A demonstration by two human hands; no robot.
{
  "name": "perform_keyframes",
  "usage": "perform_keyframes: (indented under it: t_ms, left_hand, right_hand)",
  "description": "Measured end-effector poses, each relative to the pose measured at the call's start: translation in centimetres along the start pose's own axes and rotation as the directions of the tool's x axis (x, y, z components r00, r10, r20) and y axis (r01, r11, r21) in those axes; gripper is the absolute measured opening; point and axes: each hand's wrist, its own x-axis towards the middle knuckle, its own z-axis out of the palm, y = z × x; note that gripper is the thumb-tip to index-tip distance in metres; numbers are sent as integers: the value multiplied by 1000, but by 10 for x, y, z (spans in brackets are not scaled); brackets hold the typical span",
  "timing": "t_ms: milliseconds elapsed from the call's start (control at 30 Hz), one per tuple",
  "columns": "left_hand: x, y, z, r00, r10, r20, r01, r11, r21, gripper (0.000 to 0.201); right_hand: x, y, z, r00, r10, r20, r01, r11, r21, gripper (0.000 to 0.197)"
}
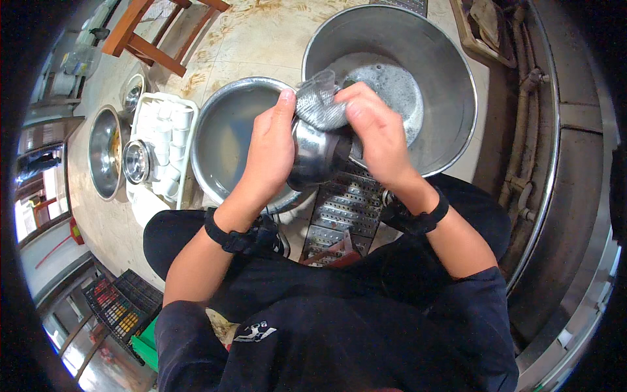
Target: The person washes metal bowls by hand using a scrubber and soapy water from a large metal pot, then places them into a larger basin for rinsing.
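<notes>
Over the gap between two large vessels, my left hand is wrapped round the side of a small, rounded steel bowl, held tilted. My right hand pinches a whitish-grey mesh scouring cloth, which lies against the bowl's upper part. Part of the bowl is hidden behind the cloth and fingers. Just behind the right hand stands a deep steel pot with foamy water at its bottom. A wide steel basin of cloudy water sits behind the left hand.
At the left, a white rack holds several white cups, with small steel bowls beside it. Another steel basin stands farther left. A wooden stool is at the far left. Below my hands runs a perforated metal drain cover; pipes line the right.
</notes>
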Motion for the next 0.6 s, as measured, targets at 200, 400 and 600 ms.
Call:
perform_keyframes:
  t_ms: [200,400,600]
  left_hand:
    - [-9,5,1,976,114,184,-118,993,7,25]
    - [-14,13,-6,933,123,339,-129,992,-5,27]
    - [-17,12,-3,909,187,373,-167,982,-87,38]
  right_hand:
    - [6,18,-8,876,419,-239,-290,854,432,27]
    - [9,30,-22,777,551,-304,-255,717,649,29]
    - [9,27,-24,792,548,-270,-249,693,677,32]
